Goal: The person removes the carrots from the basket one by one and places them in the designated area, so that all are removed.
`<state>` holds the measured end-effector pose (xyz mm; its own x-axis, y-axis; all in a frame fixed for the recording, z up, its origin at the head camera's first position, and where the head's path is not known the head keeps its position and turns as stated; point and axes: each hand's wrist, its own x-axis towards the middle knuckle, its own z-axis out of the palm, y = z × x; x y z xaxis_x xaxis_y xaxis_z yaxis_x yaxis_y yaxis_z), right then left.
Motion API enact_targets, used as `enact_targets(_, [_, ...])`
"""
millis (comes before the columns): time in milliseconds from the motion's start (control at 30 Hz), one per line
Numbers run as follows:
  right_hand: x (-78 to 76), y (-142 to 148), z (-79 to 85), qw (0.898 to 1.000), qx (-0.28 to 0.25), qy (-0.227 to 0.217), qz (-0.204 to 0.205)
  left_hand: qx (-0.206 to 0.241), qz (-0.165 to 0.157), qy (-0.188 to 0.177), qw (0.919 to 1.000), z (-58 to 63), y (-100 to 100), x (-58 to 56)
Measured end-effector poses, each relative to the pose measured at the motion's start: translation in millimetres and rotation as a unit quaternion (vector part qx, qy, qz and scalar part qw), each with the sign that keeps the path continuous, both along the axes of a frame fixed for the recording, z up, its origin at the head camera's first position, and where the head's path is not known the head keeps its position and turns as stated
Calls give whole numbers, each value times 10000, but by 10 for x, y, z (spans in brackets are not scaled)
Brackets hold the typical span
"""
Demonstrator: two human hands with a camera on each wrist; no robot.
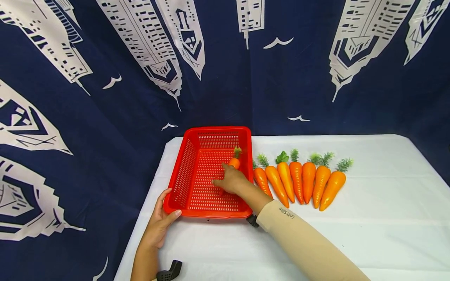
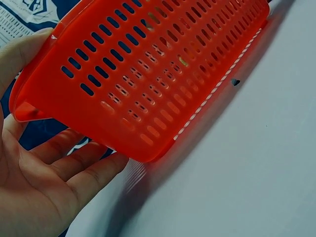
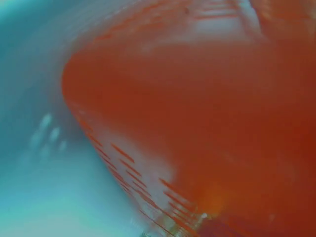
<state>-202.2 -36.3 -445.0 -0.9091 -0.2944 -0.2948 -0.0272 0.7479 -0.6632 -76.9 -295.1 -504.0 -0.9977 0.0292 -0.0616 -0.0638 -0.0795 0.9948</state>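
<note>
A red plastic basket [image 1: 211, 214] with slotted walls stands on the white table. My left hand [image 1: 159, 226] holds its near left corner, thumb over the rim and the other fingers against the outside, as the left wrist view also shows. Inside the basket, at its right side, lies an orange carrot [image 1: 234, 162] with a green leafy top. My right hand [image 1: 232, 179] reaches over that carrot, thumb and forefinger spread apart, and hides most of its body. The right wrist view is blurred and mostly filled by the red basket wall [image 3: 197, 98].
Right of the basket, several carrots [image 1: 308, 181] lie side by side on the white table [image 1: 386, 203], leafy tops away from me. A dark blue curtain [image 1: 225, 97] with white buildings hangs behind the table. Black wrist cameras [image 1: 170, 271] sit at both wrists.
</note>
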Motion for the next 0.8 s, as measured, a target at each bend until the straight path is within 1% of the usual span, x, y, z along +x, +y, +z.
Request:
enact_targets(100, [12, -9, -26, 9996, 180, 5, 230, -3, -14, 15, 10000, -7, 2, -1])
enact_targets(333, [8, 2, -68, 9987, 55, 37, 512, 12, 5, 37, 10000, -9, 2, 2])
enact_targets(500, [-2, 10, -63, 9980, -305, 238, 509, -7, -34, 41, 10000, -19, -2, -1])
enact_targets(567, [-8, 6, -49, 9973, -479, 327, 441, -2, -24, 37, 10000, -21, -3, -2])
enact_targets(667, [-17, -2, -31, 9964, -606, 510, 315, -12, -6, 29, 10000, -21, -5, -1])
enact_targets(800, [-27, 2, -11, 9954, -691, 628, 224, -22, -9, 52, 10000, -20, -6, -4])
